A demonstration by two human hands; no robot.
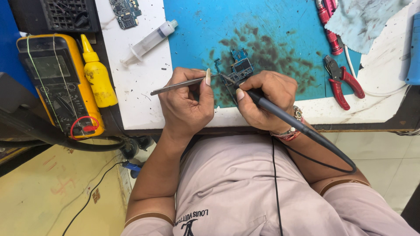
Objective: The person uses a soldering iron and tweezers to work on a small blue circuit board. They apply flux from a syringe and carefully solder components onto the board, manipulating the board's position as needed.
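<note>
My left hand grips metal tweezers, their tips reaching right toward a small blue circuit board lying on a stained blue mat. My right hand holds a dark soldering iron like a pen, its tip at the near edge of the board. The iron's black cable loops back over my right forearm. Both hands rest at the near edge of the white worktop, almost touching each other.
A yellow multimeter and a yellow squeeze bottle stand at left. A syringe and another circuit board lie on the far left of the worktop. Red-handled pliers, a red tool and a stained cloth sit at right.
</note>
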